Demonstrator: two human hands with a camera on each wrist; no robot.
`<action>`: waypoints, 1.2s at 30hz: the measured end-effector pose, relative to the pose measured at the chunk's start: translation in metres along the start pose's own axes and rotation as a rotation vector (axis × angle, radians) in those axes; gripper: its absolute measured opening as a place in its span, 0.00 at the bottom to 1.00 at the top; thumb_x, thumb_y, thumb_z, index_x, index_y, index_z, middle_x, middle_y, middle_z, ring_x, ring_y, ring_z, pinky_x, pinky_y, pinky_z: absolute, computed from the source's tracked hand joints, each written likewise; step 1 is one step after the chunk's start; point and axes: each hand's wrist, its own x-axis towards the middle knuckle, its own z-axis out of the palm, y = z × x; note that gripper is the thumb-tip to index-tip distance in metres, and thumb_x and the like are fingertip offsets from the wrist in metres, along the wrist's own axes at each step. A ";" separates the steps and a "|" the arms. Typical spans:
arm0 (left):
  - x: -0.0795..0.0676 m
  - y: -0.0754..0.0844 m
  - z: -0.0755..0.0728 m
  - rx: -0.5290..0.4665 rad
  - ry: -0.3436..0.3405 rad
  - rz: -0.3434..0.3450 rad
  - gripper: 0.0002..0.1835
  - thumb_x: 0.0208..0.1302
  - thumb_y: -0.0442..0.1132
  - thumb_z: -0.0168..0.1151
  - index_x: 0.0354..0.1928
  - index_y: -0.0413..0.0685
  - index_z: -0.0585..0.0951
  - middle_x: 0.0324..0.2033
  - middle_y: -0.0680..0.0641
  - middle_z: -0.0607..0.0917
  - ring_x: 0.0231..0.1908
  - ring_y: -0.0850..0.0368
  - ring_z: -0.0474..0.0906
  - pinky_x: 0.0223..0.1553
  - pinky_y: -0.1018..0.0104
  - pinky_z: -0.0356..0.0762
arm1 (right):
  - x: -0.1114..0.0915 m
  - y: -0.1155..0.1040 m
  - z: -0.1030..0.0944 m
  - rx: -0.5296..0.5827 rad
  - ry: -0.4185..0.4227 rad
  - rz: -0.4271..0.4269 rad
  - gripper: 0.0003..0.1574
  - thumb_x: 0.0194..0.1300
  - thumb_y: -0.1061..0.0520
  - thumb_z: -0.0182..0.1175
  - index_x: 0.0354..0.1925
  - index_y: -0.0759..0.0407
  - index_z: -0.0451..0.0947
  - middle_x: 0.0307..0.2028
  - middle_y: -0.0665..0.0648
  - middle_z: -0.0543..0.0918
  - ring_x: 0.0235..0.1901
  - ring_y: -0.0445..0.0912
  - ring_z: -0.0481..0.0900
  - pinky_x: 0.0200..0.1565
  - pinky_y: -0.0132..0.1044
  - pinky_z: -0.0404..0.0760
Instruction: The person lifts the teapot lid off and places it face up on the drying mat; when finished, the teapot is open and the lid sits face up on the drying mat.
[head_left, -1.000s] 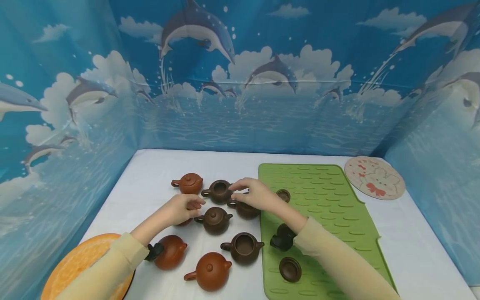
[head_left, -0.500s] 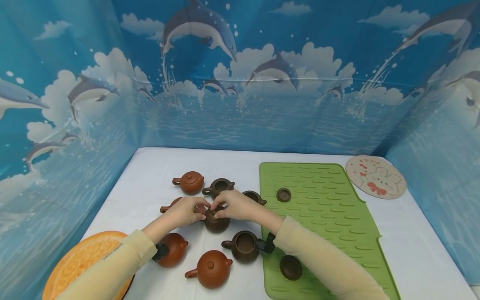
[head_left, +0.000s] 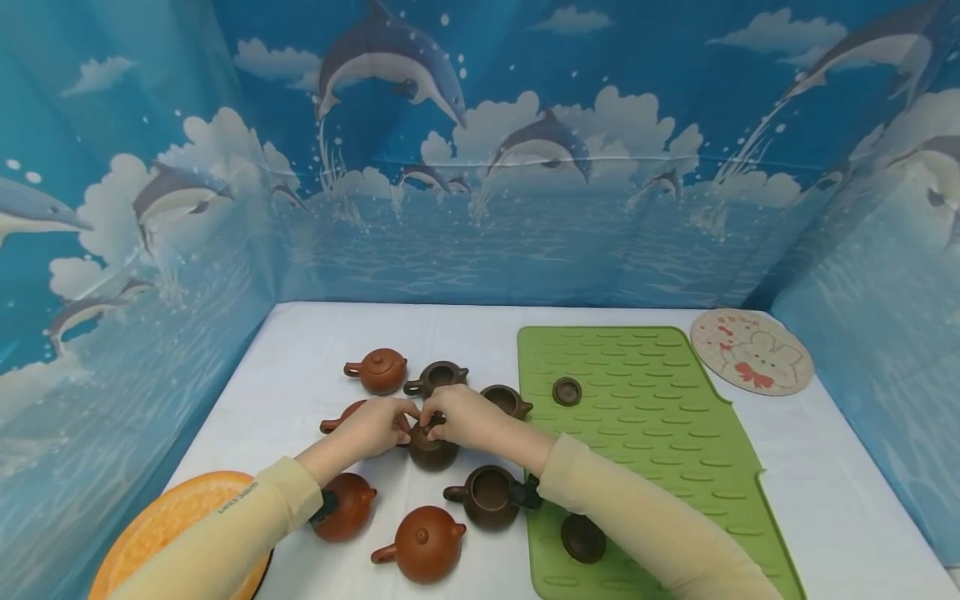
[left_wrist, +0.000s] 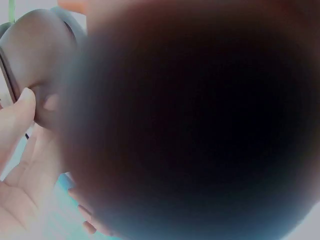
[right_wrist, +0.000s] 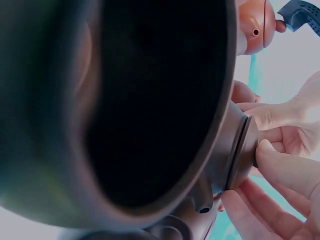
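In the head view a dark brown teapot (head_left: 433, 455) stands between my two hands. My left hand (head_left: 372, 429) pinches its loop handle (left_wrist: 44, 120), which shows at the left edge of the left wrist view. With thumb and fingertips, my right hand (head_left: 472, 421) holds the teapot's lid (right_wrist: 246, 152). A thin dark line runs between lid and body; whether the lid is lifted I cannot tell. A lidless dark pot (head_left: 487, 502) sits just below, near the right wrist. Large dark blurred shapes fill much of both wrist views.
More lidless dark pots (head_left: 438, 375) stand behind the hands. Several reddish teapots (head_left: 427, 546) are at the left and front. Two dark lids (head_left: 567, 391) lie on the green mat (head_left: 660, 417). An orange round mat (head_left: 168, 517) and a rabbit-print coaster (head_left: 752, 352) flank them.
My right hand has come left and down from the rear dark pots to the teapot's lid. My left hand has shifted slightly right to its handle. Little differs over the last half second.
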 end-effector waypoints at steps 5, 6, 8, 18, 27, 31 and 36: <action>-0.001 0.003 0.002 -0.001 0.005 -0.011 0.14 0.55 0.28 0.71 0.44 0.48 0.86 0.27 0.53 0.85 0.31 0.62 0.79 0.37 0.64 0.80 | -0.001 0.001 0.001 -0.004 -0.015 0.009 0.06 0.60 0.56 0.70 0.38 0.52 0.85 0.38 0.50 0.85 0.39 0.41 0.80 0.39 0.30 0.78; -0.001 0.003 0.002 -0.002 0.006 -0.013 0.14 0.55 0.29 0.71 0.44 0.48 0.86 0.27 0.53 0.85 0.31 0.62 0.79 0.37 0.64 0.80 | -0.002 0.001 0.001 0.000 -0.016 0.009 0.06 0.60 0.56 0.70 0.38 0.52 0.85 0.38 0.49 0.85 0.39 0.41 0.80 0.39 0.30 0.78; -0.002 0.004 0.001 -0.002 0.006 -0.014 0.15 0.55 0.29 0.71 0.45 0.47 0.86 0.27 0.53 0.86 0.31 0.62 0.78 0.37 0.64 0.79 | -0.002 0.003 0.001 0.015 -0.018 0.013 0.06 0.60 0.56 0.70 0.38 0.52 0.85 0.38 0.49 0.85 0.38 0.40 0.80 0.39 0.30 0.77; -0.003 0.003 0.001 -0.027 0.022 -0.008 0.14 0.54 0.28 0.71 0.44 0.45 0.88 0.26 0.55 0.85 0.29 0.64 0.77 0.34 0.68 0.78 | -0.019 0.031 -0.016 0.411 0.052 0.089 0.07 0.67 0.56 0.64 0.42 0.55 0.83 0.41 0.53 0.87 0.39 0.41 0.82 0.42 0.33 0.80; -0.005 0.006 0.001 -0.065 0.026 -0.047 0.16 0.54 0.27 0.71 0.46 0.47 0.88 0.25 0.55 0.85 0.29 0.64 0.76 0.33 0.68 0.76 | -0.054 0.089 -0.040 1.053 0.079 0.267 0.22 0.69 0.60 0.58 0.55 0.74 0.72 0.49 0.60 0.81 0.45 0.45 0.83 0.56 0.43 0.81; -0.006 0.006 0.001 -0.066 0.027 -0.044 0.16 0.54 0.27 0.71 0.46 0.46 0.88 0.25 0.55 0.85 0.29 0.63 0.76 0.34 0.67 0.76 | -0.075 0.116 -0.048 1.165 0.119 0.300 0.21 0.71 0.62 0.54 0.58 0.73 0.68 0.45 0.55 0.81 0.43 0.42 0.84 0.54 0.39 0.82; -0.007 0.006 0.001 -0.064 0.031 -0.034 0.16 0.54 0.27 0.71 0.46 0.47 0.88 0.25 0.55 0.85 0.29 0.64 0.75 0.33 0.68 0.76 | -0.099 0.145 -0.052 1.248 0.138 0.319 0.26 0.76 0.61 0.46 0.66 0.74 0.59 0.50 0.57 0.80 0.45 0.43 0.85 0.54 0.38 0.82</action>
